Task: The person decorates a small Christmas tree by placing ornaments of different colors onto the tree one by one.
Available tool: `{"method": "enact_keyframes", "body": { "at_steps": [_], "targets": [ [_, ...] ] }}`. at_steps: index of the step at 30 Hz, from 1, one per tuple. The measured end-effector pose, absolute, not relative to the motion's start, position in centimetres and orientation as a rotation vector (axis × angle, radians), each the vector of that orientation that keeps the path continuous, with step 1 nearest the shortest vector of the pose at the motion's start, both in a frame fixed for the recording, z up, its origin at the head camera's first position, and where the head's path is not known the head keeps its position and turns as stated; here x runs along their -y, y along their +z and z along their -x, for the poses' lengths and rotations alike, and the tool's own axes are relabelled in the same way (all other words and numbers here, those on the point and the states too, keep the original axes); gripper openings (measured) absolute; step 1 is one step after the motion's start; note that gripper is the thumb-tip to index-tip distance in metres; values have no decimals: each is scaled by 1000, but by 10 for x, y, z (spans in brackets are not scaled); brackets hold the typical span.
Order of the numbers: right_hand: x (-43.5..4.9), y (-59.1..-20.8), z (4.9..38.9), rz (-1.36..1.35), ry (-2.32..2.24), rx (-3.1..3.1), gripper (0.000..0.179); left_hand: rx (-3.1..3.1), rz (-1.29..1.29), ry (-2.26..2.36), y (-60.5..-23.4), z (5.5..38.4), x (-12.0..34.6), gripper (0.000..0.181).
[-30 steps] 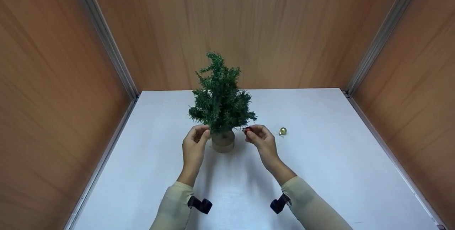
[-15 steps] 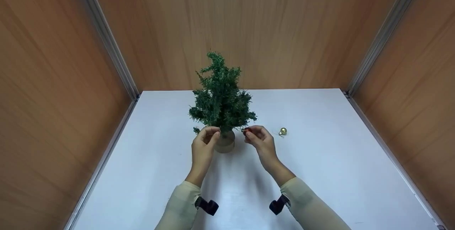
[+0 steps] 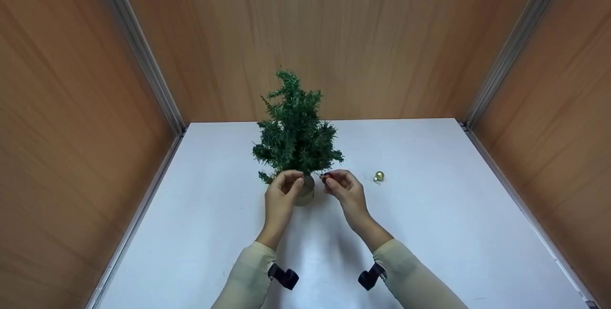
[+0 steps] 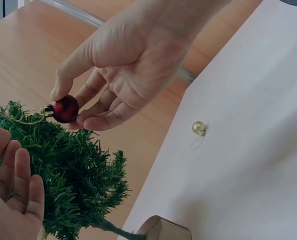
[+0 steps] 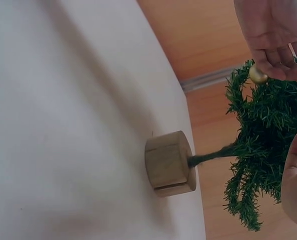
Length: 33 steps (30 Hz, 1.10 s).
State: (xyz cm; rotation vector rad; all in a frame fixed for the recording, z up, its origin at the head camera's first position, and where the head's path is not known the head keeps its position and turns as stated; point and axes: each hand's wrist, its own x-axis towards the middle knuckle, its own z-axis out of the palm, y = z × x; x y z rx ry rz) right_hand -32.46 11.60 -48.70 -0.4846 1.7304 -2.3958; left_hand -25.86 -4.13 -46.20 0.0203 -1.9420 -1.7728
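Observation:
A small green artificial Christmas tree (image 3: 298, 132) stands on a round wooden base (image 5: 168, 162). My right hand (image 3: 346, 192) pinches a dark red bauble (image 4: 65, 109) between thumb and fingers, beside the lower branches. The bauble's thin gold loop (image 4: 26, 119) reaches out toward the foliage. My left hand (image 3: 284, 194) is in front of the trunk and lower branches, its fingers loosely bent and nothing visible in them. A gold bauble (image 5: 257, 75) shows at the tree's lower branches beside the left fingers in the right wrist view.
Another gold bauble (image 3: 379, 176) with a thread loop lies on the white table (image 3: 429, 232), right of the tree. Wood-grain panels (image 3: 382, 37) with metal corner rails close in the back and both sides. A dark camera (image 3: 285, 278) is strapped at each wrist.
My left hand has moved right, from the tree's left lower branches to in front of its base. The right hand, holding the red bauble, has shifted slightly left.

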Motion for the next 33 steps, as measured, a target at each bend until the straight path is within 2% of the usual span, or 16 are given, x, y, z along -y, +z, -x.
{"method": "enact_keyframes", "body": {
  "at_steps": [7, 14, 17, 27, 33],
  "targets": [
    [-112, -488, 322, 491, -2400, -1737, 44, 1949, 0, -1767, -471, 266, 38, 19],
    [-110, -490, 320, 537, -2387, -1760, 49, 1925, 32, -1821, -453, 259, 31, 19],
    [-109, -492, 319, 536, -2385, -1759, 48, 1916, 47, -1850, -448, 257, 28, 19],
    [-107, -494, 316, 531, -2369, -1743, 48, 1914, 37, -1841, -472, 273, 30, 23],
    [-107, -494, 315, 507, -2370, -1719, 47, 1904, 37, -1892, -460, 266, 28, 21]
  ]
}}
